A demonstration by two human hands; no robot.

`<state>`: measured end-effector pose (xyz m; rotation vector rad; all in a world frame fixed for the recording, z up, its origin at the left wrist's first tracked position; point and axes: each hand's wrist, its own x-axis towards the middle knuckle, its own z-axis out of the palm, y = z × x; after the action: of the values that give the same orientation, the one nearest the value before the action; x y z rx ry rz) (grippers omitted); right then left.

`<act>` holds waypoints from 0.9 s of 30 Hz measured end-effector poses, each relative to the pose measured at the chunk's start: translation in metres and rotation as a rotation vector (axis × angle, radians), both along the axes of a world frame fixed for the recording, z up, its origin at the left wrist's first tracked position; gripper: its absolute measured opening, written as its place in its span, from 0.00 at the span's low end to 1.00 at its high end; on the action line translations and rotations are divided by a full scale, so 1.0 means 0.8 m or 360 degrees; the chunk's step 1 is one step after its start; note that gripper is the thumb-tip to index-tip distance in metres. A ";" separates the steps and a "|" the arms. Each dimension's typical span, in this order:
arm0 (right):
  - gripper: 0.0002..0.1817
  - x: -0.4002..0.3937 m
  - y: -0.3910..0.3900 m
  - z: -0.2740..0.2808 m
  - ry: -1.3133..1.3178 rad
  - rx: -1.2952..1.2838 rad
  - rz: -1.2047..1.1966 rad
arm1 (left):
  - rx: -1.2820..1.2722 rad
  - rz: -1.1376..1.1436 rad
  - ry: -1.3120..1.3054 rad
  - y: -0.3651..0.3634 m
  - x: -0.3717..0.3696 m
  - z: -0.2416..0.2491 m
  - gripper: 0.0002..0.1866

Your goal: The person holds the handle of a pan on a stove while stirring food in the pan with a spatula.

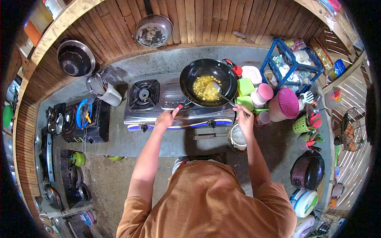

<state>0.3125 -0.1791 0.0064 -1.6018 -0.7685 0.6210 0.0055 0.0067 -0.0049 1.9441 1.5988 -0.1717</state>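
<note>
A black wok [190, 81] sits on the right burner of a two-burner gas stove [133, 118]. Small yellowish pieces of food [205, 88] lie in its middle. My left hand [167, 119] is closed around the wok's handle, whose red part shows at the fingers. In my right hand [243, 118] is the handle of a metal spatula [214, 89], its blade resting in the food. The left burner [145, 94] has nothing on it. A knife [209, 136] lies in front of the stove, beside a round pot with whitish contents [238, 137].
Green containers [245, 86], a pink-lidded tub [286, 104] and a blue rack [283, 63] stand right of the wok. Further right is a rice cooker [307, 170]. On the left, a smaller stove [99, 123] holds a blue dish [84, 113]. Pans [154, 31] hang on the wall.
</note>
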 end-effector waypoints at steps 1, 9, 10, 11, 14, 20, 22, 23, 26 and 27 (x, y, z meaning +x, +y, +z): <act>0.18 -0.004 0.002 -0.001 0.0185 -0.0052 0.0015 | -0.0007 0.0008 -0.0008 -0.003 0.001 0.008 0.43; 0.18 0.009 0.038 0.000 -0.0127 0.0208 0.0006 | -0.0050 0.0021 0.0003 -0.006 0.002 0.021 0.42; 0.17 0.013 0.041 0.003 -0.0230 0.0234 -0.0001 | -0.0027 0.0008 -0.0025 -0.006 0.002 0.019 0.43; 0.17 0.019 0.045 0.000 -0.0231 0.0235 0.0000 | -0.0003 -0.0005 -0.0053 -0.006 0.002 0.018 0.43; 0.16 0.039 0.056 -0.019 -0.0685 0.0324 -0.0027 | 0.0072 -0.0023 -0.0121 -0.003 -0.001 0.004 0.43; 0.20 0.029 0.052 -0.012 0.0145 0.0031 0.0049 | 0.0055 -0.0003 -0.0081 -0.001 -0.002 -0.001 0.44; 0.21 0.020 0.051 -0.004 0.0254 0.0014 0.0061 | 0.0034 0.0000 -0.0054 -0.001 -0.001 0.003 0.44; 0.22 0.018 0.050 0.000 0.0360 0.0000 0.0076 | 0.0017 0.0004 -0.0029 -0.001 -0.001 0.005 0.44; 0.21 0.017 0.047 0.001 0.0411 0.0070 0.0100 | 0.0074 0.0008 -0.0098 0.000 -0.003 -0.004 0.44; 0.21 0.016 0.045 0.009 0.0412 0.0068 0.0102 | 0.0072 0.0010 -0.0098 0.000 -0.003 -0.004 0.44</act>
<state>0.3250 -0.1435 0.0134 -1.4279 -0.6378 0.8346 0.0031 0.0065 -0.0081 1.9594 1.5813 -0.0725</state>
